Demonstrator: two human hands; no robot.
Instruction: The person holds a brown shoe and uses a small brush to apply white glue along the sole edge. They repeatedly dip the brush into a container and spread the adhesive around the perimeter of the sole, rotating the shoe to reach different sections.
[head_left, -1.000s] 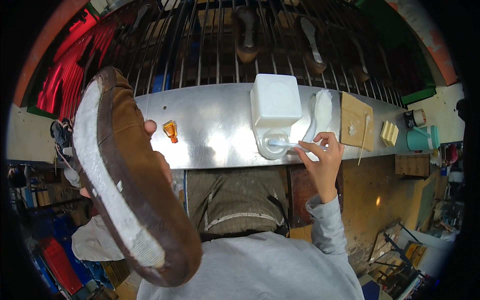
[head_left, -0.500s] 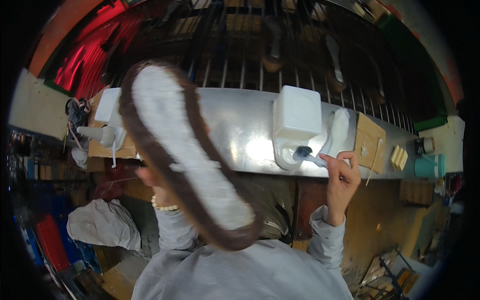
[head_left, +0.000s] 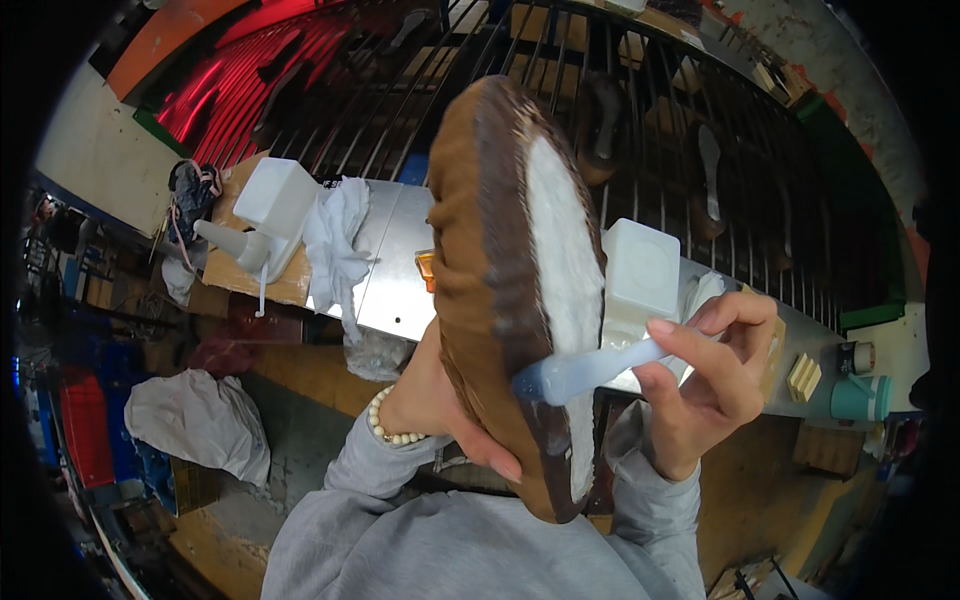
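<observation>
Both hands busy. L hand (head_left: 440,395) grips a brown shoe (head_left: 478,260) from its L side, thumb across the upper nr the low end; shoe's held up in mid-air in front of the metal counter (head_left: 390,300), long side running top to bottom, white strip (head_left: 565,250) on its underside turned R. R hand (head_left: 715,375) pinches the pale handle of a brush (head_left: 600,368) btwn thumb & fingers; bluish brush end lies over the shoe's dark border, looks to be touching, nr the lower part of the white strip. Bead bracelet (head_left: 383,425) on L wrist. On the counter, behind the brush: square white container (head_left: 642,268). Small orange bottle (head_left: 426,270) just L of shoe, partly covered by it. Further L, crumpled white cloth (head_left: 335,235) beside a 2nd white container w/ spout (head_left: 275,200), that one on cardboard (head_left: 295,285). Far R: pale yellow blocks (head_left: 804,378), then teal cup (head_left: 860,398). Beyond counter, barred rack (head_left: 205,95) w/ more dark shoes (head_left: 708,175).
</observation>
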